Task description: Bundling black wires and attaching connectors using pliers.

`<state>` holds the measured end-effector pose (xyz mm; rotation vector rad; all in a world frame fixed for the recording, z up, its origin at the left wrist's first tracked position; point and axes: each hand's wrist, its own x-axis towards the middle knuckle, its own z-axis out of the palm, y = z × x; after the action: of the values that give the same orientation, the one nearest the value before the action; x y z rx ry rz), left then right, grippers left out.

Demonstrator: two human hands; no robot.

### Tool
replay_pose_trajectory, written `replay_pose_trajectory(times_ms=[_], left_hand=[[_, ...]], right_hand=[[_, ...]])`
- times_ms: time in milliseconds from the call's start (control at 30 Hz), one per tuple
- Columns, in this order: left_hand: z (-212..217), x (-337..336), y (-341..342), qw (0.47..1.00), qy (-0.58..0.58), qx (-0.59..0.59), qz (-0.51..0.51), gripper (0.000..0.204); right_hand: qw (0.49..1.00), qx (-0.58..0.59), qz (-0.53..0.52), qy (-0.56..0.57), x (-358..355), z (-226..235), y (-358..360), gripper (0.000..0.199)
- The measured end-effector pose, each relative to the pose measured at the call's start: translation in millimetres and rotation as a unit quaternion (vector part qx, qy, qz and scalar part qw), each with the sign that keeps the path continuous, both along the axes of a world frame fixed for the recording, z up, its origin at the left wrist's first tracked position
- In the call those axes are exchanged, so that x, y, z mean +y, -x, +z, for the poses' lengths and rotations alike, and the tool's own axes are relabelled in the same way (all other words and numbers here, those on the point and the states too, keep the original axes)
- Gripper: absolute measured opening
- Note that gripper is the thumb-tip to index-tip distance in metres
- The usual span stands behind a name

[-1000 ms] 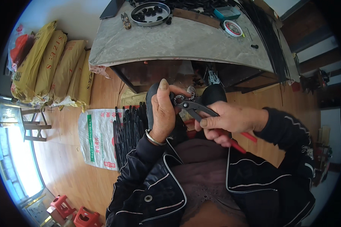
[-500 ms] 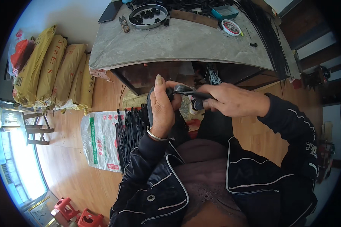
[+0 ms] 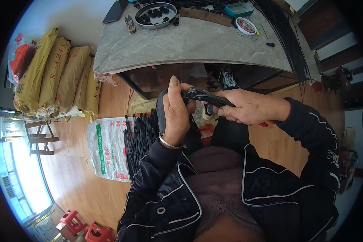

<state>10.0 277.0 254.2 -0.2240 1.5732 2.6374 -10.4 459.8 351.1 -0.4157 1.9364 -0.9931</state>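
In front of my body, my left hand point(image 3: 175, 115) is closed with the thumb pointing up. Its curled fingers hold a small round black piece point(image 3: 184, 95), partly hidden by the fingers. Close by on the right, my right hand point(image 3: 244, 105) grips a pair of dark pliers point(image 3: 205, 97); a bit of red shows below the palm. The rounded head of the pliers meets the black piece, or lies right against it. Just what is between the jaws cannot be made out.
Ahead stands a grey table point(image 3: 149, 48) bearing a round metal tray point(image 3: 173, 16) of black parts, nippers point(image 3: 130, 25), a teal box point(image 3: 238, 11) and a white dish point(image 3: 246, 26). Long black rods point(image 3: 139, 129) lie on a white sack point(image 3: 109, 149) at left. Yellow sacks point(image 3: 56, 72) lean on the wall.
The pliers have swung slightly, and their head and handle now show more plainly. My right hand has turned a little, bringing the red bit into sight. My left hand keeps its hold.
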Motion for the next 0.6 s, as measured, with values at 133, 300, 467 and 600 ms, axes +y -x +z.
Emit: replay_pose_trajectory(times_ms=[133, 300, 467, 600], left_hand=[[0, -4, 5, 0.999, -0.030, -0.017, -0.025, 0.057], [3, -7, 6, 0.998, -0.045, -0.015, -0.045, 0.056], [5, 1, 2, 0.999, 0.028, -0.011, -0.037, 0.062], [9, 4, 3, 0.997, 0.076, 0.013, -0.032, 0.064]], right_hand=[[1.000, 0.018, -0.007, -0.005, -5, 5, -1, 0.016], [0.994, -0.082, -0.012, -0.074, -3, 18, 3, 0.017], [0.995, -0.040, 0.024, -0.086, 0, 23, 2, 0.020], [0.975, 0.195, 0.086, -0.063, 7, -2, 0, 0.024]])
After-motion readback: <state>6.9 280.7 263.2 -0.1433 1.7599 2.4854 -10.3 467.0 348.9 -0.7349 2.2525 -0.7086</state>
